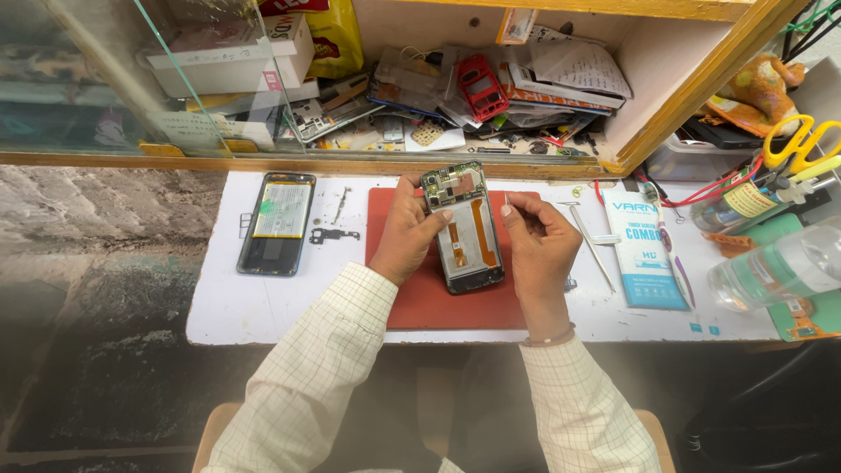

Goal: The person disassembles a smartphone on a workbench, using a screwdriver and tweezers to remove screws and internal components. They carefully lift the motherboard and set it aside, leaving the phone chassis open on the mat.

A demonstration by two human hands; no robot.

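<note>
A person's two bare hands, seen from above, work over a red mat (412,302) on a white table (263,307). The left hand (405,235) is closed around the left edge of an opened phone (462,229), thumb resting across its upper part, holding it tilted up off the mat. The phone has its back removed: a green circuit board shows at the top, an orange ribbon cable runs down the dark middle. The right hand (539,238) sits just beside the phone's right edge, fingers curled and pinched on a thin metal tool (507,200) whose tip points up; what kind of tool it is cannot be told.

This looks like the middle of taking apart or repairing the phone's inside, with the tool about to meet the board or cable. The next move would call for a steady left grip and a fine, light touch from the tool, since the parts are small and delicate.

To the left on the table lies a second phone body (277,221) with its battery showing, and beside it a small black bracket (333,235). To the right lie tweezers (592,247), a blue packet (646,254), a clear plastic bottle (775,267) and yellow-handled scissors (802,142). Behind, an open wooden shelf (666,96) is packed with papers, boxes and a red phone case (480,86).
</note>
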